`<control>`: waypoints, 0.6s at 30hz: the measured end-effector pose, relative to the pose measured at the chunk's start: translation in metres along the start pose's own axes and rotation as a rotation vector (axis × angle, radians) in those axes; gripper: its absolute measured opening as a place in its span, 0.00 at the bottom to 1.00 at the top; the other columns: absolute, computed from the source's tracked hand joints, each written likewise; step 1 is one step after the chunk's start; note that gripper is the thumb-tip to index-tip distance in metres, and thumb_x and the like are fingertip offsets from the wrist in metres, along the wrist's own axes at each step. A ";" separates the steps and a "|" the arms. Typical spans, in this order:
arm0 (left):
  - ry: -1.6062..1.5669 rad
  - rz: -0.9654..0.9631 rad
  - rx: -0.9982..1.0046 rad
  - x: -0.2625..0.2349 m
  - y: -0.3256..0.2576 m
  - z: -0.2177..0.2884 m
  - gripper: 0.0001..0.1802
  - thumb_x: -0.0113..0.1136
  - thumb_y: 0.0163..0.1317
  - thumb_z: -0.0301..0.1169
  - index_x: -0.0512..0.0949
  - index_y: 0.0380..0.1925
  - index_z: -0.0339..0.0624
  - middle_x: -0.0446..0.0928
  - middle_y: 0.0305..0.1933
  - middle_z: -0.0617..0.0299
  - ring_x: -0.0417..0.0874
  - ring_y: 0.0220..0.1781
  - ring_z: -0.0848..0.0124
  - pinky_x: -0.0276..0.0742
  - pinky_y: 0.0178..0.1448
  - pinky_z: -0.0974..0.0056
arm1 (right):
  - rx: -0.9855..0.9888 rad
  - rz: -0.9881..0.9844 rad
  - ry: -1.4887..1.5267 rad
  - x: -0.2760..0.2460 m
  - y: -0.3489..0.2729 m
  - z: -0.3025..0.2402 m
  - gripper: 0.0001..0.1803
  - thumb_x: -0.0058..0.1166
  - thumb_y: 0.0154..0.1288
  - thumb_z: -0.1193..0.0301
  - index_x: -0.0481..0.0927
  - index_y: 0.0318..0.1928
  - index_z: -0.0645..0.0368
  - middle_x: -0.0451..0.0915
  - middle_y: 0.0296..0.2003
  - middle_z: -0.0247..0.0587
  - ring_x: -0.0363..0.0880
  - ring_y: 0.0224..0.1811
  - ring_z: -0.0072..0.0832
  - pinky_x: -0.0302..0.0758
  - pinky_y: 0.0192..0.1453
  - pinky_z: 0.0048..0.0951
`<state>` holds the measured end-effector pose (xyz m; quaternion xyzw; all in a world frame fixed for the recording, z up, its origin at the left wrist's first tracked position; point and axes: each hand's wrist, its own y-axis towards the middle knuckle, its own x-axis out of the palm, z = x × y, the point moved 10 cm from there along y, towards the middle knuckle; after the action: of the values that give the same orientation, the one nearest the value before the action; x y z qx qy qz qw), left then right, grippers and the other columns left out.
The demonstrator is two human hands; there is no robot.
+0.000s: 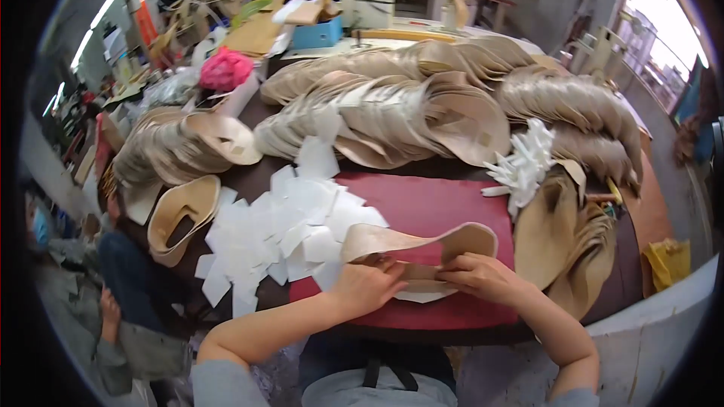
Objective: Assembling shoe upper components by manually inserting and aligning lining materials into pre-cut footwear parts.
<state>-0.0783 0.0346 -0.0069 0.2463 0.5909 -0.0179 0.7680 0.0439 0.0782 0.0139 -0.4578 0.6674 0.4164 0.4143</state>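
Observation:
A beige horseshoe-shaped fabric piece (pixel 422 243) lies on the dark red mat (pixel 430 207) in front of me. My left hand (pixel 366 285) presses its near left part, fingers closed on it. My right hand (pixel 479 275) pinches the same piece from the right, and the two hands almost touch. A white paper slip (pixel 422 296) shows under the piece between my hands. A loose heap of white paper slips (pixel 286 230) lies just left of my left hand.
Long rows of stacked beige pieces (pixel 392 109) fill the far table. White strips (pixel 524 162) lie at the right, more beige pieces (pixel 562 245) beyond my right hand. A beige stack (pixel 181 215) sits left. Another person (pixel 113 309) is at lower left.

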 end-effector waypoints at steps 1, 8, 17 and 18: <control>0.014 -0.018 -0.032 -0.001 -0.004 0.002 0.21 0.58 0.60 0.46 0.76 0.46 0.44 0.79 0.46 0.57 0.82 0.37 0.60 0.78 0.35 0.62 | 0.059 -0.013 -0.001 -0.003 0.003 -0.009 0.15 0.57 0.58 0.72 0.80 0.48 0.56 0.77 0.42 0.37 0.77 0.39 0.33 0.76 0.43 0.29; -0.113 0.008 -0.053 0.011 -0.025 0.000 0.22 0.59 0.58 0.45 0.73 0.49 0.45 0.78 0.45 0.57 0.81 0.41 0.58 0.77 0.39 0.61 | 0.268 0.085 -0.110 0.020 0.006 -0.006 0.11 0.55 0.54 0.78 0.78 0.40 0.58 0.77 0.33 0.39 0.78 0.32 0.37 0.74 0.37 0.32; -0.022 0.002 -0.061 0.078 0.017 -0.028 0.23 0.66 0.51 0.40 0.74 0.47 0.50 0.79 0.42 0.60 0.81 0.38 0.62 0.75 0.35 0.64 | 0.263 0.298 -0.149 0.045 0.003 0.065 0.11 0.52 0.55 0.80 0.76 0.41 0.62 0.77 0.33 0.41 0.76 0.31 0.37 0.73 0.34 0.32; -0.015 -0.006 -0.069 0.084 0.019 -0.028 0.23 0.66 0.50 0.39 0.75 0.48 0.50 0.79 0.43 0.61 0.81 0.40 0.63 0.75 0.36 0.64 | 0.255 0.262 -0.185 0.051 -0.001 0.066 0.12 0.53 0.55 0.79 0.76 0.42 0.62 0.78 0.36 0.41 0.77 0.33 0.37 0.74 0.36 0.31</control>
<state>-0.0723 0.0848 -0.0818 0.2175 0.5862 -0.0015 0.7804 0.0437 0.1267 -0.0544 -0.2705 0.7277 0.4193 0.4706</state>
